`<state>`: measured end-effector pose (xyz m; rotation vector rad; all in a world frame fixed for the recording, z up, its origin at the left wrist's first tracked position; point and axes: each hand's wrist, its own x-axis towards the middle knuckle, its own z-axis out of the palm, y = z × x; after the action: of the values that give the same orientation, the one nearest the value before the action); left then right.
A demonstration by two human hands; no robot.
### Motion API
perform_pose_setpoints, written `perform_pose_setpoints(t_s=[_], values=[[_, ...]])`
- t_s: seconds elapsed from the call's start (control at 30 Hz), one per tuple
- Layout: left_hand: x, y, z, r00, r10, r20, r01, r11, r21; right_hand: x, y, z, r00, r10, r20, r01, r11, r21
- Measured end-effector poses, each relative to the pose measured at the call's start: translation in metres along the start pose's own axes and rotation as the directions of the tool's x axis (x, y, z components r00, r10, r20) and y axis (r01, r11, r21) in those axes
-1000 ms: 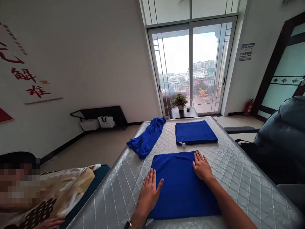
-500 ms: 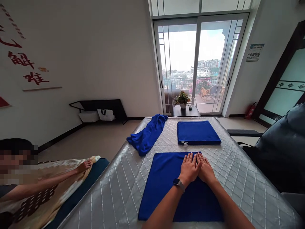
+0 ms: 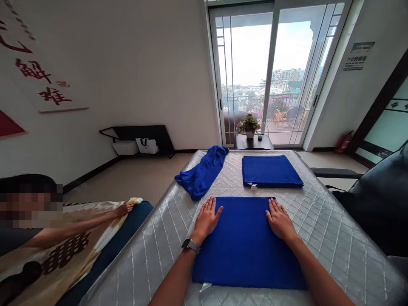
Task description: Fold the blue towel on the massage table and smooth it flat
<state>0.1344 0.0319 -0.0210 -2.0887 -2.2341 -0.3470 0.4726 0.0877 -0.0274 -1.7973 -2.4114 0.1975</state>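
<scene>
Folded blue towel (image 3: pixel 248 250) lies flat on the quilted silver mattress (image 3: pixel 331 242), directly under your fingers (image 3: pixel 212 205). Left hand (image 3: pixel 207 220), watch (image 3: pixel 190 245) on its wrist, is on the towel's left edge; right hand (image 3: pixel 279 220) is near its right edge. Fingers on both hands are spread flat, nothing pinched or gripped. Left of your left fingers, a person lies on a patterned blanket (image 3: pixel 66 250), their hand (image 3: pixel 124 208) resting on it. Just past your left fingertips is a crumpled blue towel (image 3: pixel 200 174); past your right fingertips, a second folded blue towel (image 3: pixel 270 172) with a small white tag (image 3: pixel 253 186). Farther ahead of your fingers: side table (image 3: pixel 253 143), potted plant (image 3: pixel 249 125), sliding glass door (image 3: pixel 270 72).
</scene>
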Motion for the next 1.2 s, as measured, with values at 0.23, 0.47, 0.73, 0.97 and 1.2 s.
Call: perform_pose_setpoints(t_s=[0.23, 0.47, 0.73, 0.97, 1.2], values=[[0.001, 0.003, 0.005, 1.0, -0.001, -0.001, 0.001, 1.0, -0.006, 0.0, 0.001, -0.004, 1.0, 0.009, 0.021, -0.009, 1.0, -0.016], [0.002, -0.001, 0.014, 0.996, 0.009, -0.084, -0.011, 1.0, -0.024, 0.003, 0.001, -0.008, 1.0, 0.018, 0.02, -0.017, 0.998, -0.054], [0.004, -0.003, 0.016, 0.997, 0.018, -0.069, -0.018, 1.0, 0.005, 0.008, -0.001, -0.01, 1.0, 0.019, 0.022, -0.019, 1.0, -0.007], [0.003, 0.003, -0.002, 0.99, 0.065, -0.126, -0.057, 0.996, 0.066, 0.007, -0.005, -0.017, 0.997, 0.08, 0.013, -0.081, 0.994, 0.067], [-0.005, 0.116, -0.032, 0.903, 0.421, -0.081, -0.423, 0.906, 0.0, 0.008, -0.007, -0.015, 0.99, 0.139, -0.011, -0.137, 0.985, 0.103]])
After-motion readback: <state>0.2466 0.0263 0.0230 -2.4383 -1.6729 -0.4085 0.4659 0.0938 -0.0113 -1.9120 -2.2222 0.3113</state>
